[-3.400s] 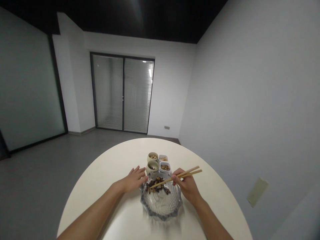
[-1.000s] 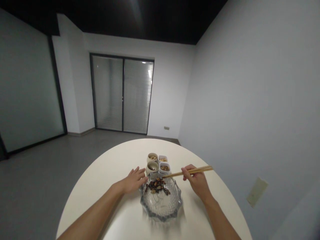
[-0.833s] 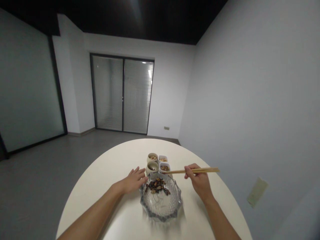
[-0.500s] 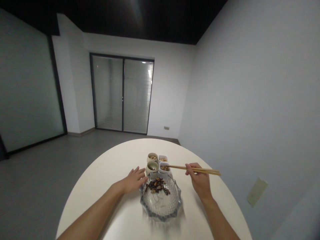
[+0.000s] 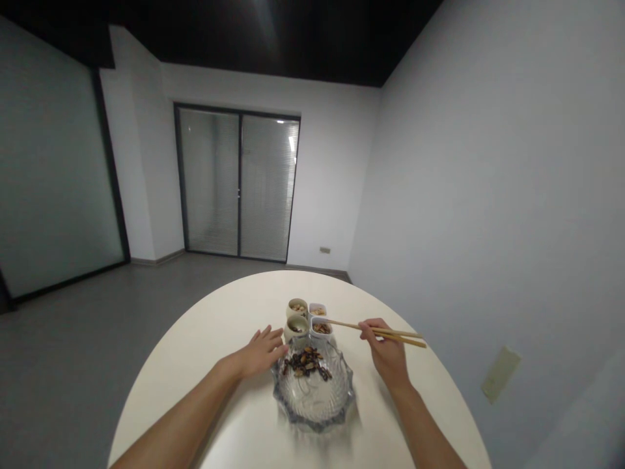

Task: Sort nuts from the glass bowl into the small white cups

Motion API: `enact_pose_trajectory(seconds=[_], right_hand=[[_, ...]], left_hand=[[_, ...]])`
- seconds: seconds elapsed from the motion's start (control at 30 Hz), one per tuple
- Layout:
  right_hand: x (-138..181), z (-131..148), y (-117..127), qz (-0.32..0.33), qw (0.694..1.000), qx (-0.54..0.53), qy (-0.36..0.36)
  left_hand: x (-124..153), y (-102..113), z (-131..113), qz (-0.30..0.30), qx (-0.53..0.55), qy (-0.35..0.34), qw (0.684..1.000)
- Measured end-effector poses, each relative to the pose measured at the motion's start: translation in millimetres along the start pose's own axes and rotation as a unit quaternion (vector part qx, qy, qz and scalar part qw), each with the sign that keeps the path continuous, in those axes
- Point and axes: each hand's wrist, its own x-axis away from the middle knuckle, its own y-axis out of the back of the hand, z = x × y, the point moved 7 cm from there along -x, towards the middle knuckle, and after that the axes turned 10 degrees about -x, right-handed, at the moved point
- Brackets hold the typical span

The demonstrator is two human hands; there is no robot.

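Note:
My right hand [image 5: 385, 355] grips a pair of wooden chopsticks [image 5: 398, 334], their thin ends pointing left over the near white cup [image 5: 321, 329], which holds small brown pieces. Whether the tips pinch anything is too small to tell. With fingers stretched out, my left hand [image 5: 261, 354] rests at the left rim of a clear glass bowl [image 5: 317, 426]. Inside the bowl, toward its far side, lies a heap of dark and orange-brown pieces [image 5: 306, 362]. Just beyond the rim stands a greenish round cup [image 5: 297, 326] with a little something at its bottom.
Farther back are a second greenish cup [image 5: 297, 306] with pale pieces and a second white cup [image 5: 318, 309] with light pieces. All stand close together on a round white table [image 5: 209, 332]. A white wall [image 5: 488, 195] runs along the right.
My right hand and the chopsticks have shifted slightly left, the tips staying over the near white cup. My left hand and the bowl have stayed in place.

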Motion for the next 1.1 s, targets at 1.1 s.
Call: enact_pose_trajectory(seconds=[1.1], right_hand=[[17,-9,-43,0.169,0.979,-0.073,-0.086]], left_hand=[[-5,-4,-5,-0.004,-0.02,-0.007,1.0]])
